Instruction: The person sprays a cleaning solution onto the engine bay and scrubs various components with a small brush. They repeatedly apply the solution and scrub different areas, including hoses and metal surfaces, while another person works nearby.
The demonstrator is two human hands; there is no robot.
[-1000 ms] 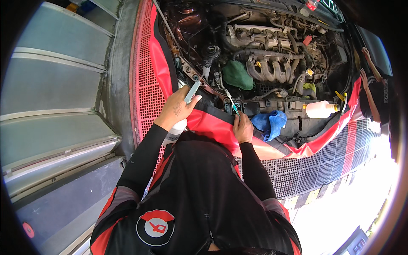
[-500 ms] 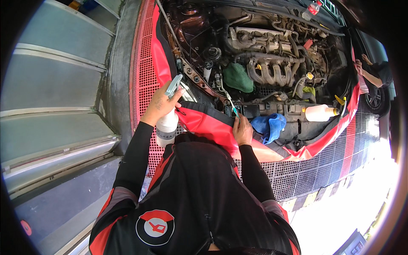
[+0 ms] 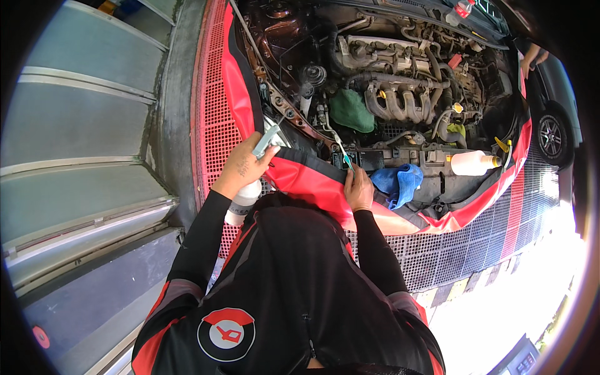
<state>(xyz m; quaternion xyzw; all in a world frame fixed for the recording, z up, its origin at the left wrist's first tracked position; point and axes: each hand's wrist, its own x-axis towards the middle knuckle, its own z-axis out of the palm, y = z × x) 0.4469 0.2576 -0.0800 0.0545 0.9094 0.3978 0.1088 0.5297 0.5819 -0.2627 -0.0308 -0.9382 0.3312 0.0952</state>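
Note:
My left hand (image 3: 242,165) is wrapped round a white spray bottle (image 3: 245,203) with a grey trigger head (image 3: 266,140). It holds the bottle beside the car's left headlight, at the edge of a red and black fender cover (image 3: 306,185). My right hand (image 3: 359,189) pinches a thin toothbrush (image 3: 347,160) with a teal and white handle. The brush points forward over the front edge of the open engine bay (image 3: 400,78); its head is hard to make out. Just right of that hand, a blue cloth (image 3: 397,185) lies bunched on the front panel.
A pinkish bottle with a yellow trigger (image 3: 472,163) lies on the right of the front panel. A green cloth (image 3: 351,111) sits in the engine bay. A clear bottle with a red label (image 3: 459,12) is at the back. Another person's arm (image 3: 530,57) shows at far right.
My left hand and the spray bottle have shifted slightly right and down, with the trigger head turned. My right hand has barely moved. At far right the other person has moved farther off.

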